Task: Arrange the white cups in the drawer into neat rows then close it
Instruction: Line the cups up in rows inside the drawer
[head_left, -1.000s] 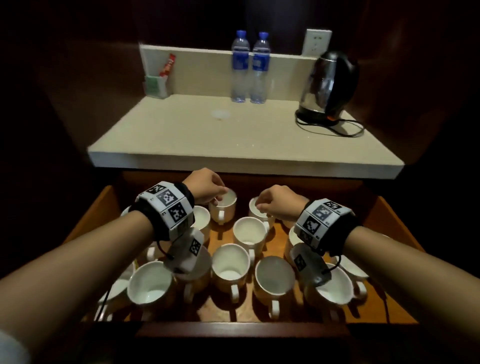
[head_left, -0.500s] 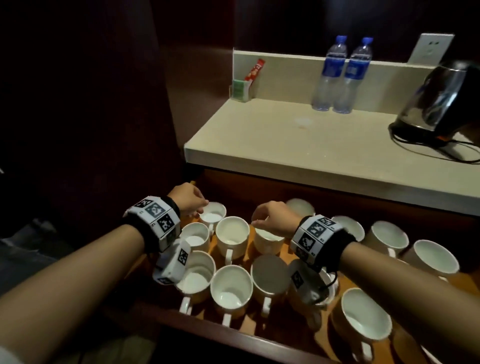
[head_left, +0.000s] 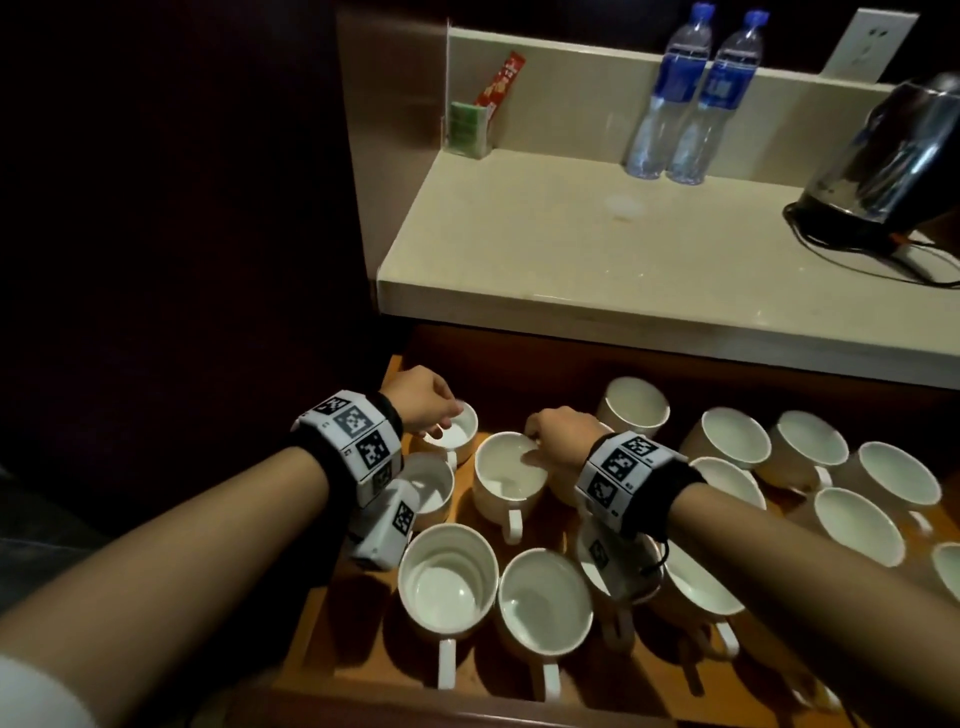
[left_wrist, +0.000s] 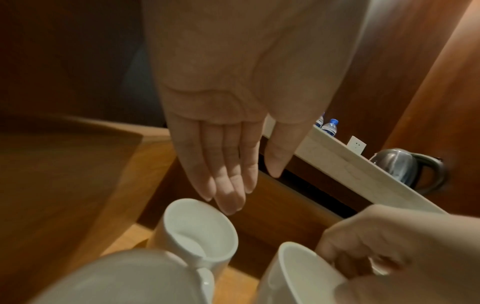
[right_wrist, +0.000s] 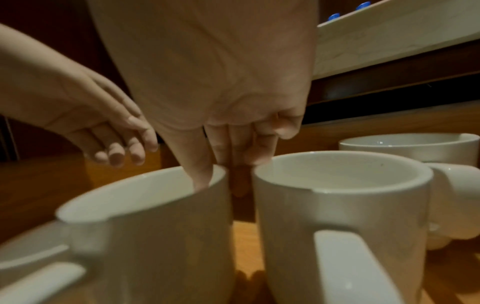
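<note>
A dim alcove of dark wood panelling holds a pale stone countertop (head_left: 597, 244), and below it an open orange-brown wooden drawer (head_left: 343, 613) is pulled out toward the person. On the countertop stand two clear plastic water bottles with blue labels (head_left: 696, 98), a shiny steel electric kettle (head_left: 893, 156) on its base, and a small clear holder of green and red sachets (head_left: 470, 122) against the back ledge.

The white ceramic cups (head_left: 727, 441) stand upright across the drawer floor, handles mostly toward the person; those on the left sit in rough rows, those on the right lie looser.

The left hand (head_left: 423, 400) hangs over the small white cup in the far left corner (head_left: 457, 431). In the left wrist view its fingers (left_wrist: 228, 197) are straight and together, tips just above that cup's rim, gripping nothing.

The right hand (head_left: 563, 434) pinches the far rim of the white cup beside it (head_left: 511, 475): in the right wrist view the thumb dips inside the cup and the fingers run down its outer wall, in the narrow gap before the next white cup to the right (right_wrist: 342, 195). Whether the pinched cup is lifted or resting on the drawer floor is hard to tell.
</note>
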